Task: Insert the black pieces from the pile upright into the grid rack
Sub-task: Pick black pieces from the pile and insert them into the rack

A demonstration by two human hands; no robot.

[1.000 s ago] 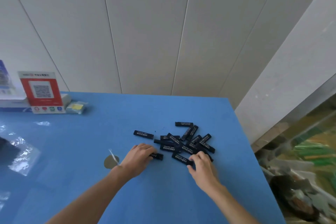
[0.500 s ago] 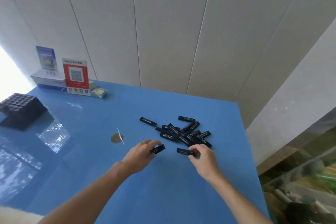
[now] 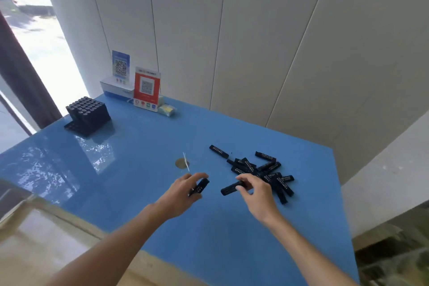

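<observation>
Near the middle of the blue table [image 3: 130, 169], two bare hands are hovering just above the surface, each holding one black piece. The left hand [image 3: 183, 195] is pinching a black piece [image 3: 200, 187] between thumb and fingers, its top end pointing toward one o'clock; its lower end is hiding behind the fingers. The right hand [image 3: 254, 193] is gripping another piece [image 3: 231, 188] by one end, with the free end sticking out toward nine o'clock. At three o'clock from the hands, the pile [image 3: 262, 173] is lying loose and crisscrossed on the table, with white lettering too small to read. One stray piece [image 3: 218, 151] is lying flat at ten o'clock from the pile, just apart from it. Far off at ten o'clock, near the table's corner, the black grid rack [image 3: 87, 115] is sitting with many pieces standing in it; how many cells are filled is hard to make out. A small round mark [image 3: 182, 163] is showing on the table at twelve o'clock from the left hand.
</observation>
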